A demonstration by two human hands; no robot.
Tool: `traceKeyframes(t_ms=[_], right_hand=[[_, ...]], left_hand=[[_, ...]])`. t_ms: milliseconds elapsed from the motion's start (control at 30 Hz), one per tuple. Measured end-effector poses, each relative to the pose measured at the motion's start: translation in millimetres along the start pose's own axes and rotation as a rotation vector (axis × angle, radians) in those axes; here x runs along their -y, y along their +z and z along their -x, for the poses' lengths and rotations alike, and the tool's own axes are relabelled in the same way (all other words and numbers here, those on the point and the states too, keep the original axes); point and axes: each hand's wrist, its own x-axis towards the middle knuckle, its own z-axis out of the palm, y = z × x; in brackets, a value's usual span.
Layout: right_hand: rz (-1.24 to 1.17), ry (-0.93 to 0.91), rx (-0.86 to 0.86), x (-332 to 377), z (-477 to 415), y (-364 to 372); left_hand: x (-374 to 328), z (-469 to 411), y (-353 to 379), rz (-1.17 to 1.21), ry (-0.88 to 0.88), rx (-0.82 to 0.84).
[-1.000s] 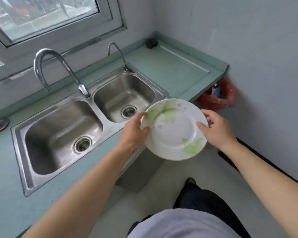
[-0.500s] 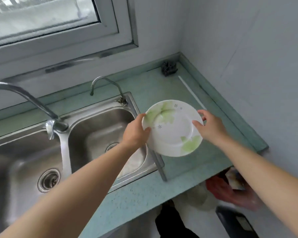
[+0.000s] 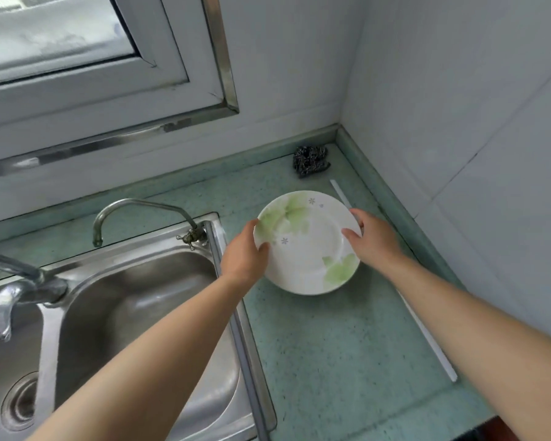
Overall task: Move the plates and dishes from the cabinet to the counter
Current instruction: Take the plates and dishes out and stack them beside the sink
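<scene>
Moved since the earlier frame: plate (image 3: 309, 246) carried from over the sink edge to above the bare green stretch at 1 o'clock of the basin, both hands with it. Worktop (image 3: 331, 345): speckled pale-green stone-like slab, matte, raised lip along the wall at 3 o'clock; ample free room at 6 o'clock of the plate. Sink (image 3: 134, 300): brushed stainless double basin at 9 o'clock, hard raised rim just beside the left hand. Plate: round, glazed white ceramic, green leaf print and small flowers, shallow well with broad rim; whether it rests on the worktop or hangs just above cannot be told. Left hand (image 3: 244, 257): closed on the rim at 9 o'clock, thumb on top. Right hand (image 3: 371, 241): gripping the rim at 3 o'clock likewise. Scouring pad (image 3: 310, 160): dark wiry tangle in the corner at 12 o'clock, apart from the plate. Handling advice: lower level, let the foot meet the stone softly, then slide fingers out; glaze likely slippery, so release both sides together and keep clear of the steel rim.
</scene>
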Motion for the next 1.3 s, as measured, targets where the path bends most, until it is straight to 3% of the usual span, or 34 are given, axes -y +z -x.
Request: traceKeyframes(t_ms=[200, 333, 500, 633, 1033, 1300], right_hand=[[0.009, 0.017, 0.045, -4.4, -14.5, 1.9], [0.174, -0.014, 0.104, 0.6, -3.7, 0.0], [0.400, -0.132, 0.141, 34.7, 48.1, 3.6], [0.412, -0.269, 0.219, 73.0, 118.9, 25.7], [0.466, -0.921, 0.476, 207.3, 405.8, 162.4], [0.503, -1.329, 0.737, 269.8, 651.4, 272.8]], left_hand=[[3.5, -16.2, -2.2, -0.111, 0.033, 0.034], [13.3, -7.3, -9.5, -0.268, 0.097, 0.062], [31.4, 52.6, -30.2, -0.381, 0.143, 0.049], [72.6, 131.2, -60.5, -0.381, 0.103, 0.001], [256.1, 475.0, -138.2, -0.270, -0.368, -0.295], [354.5, 759.4, -135.3, -0.181, -0.829, -0.541]])
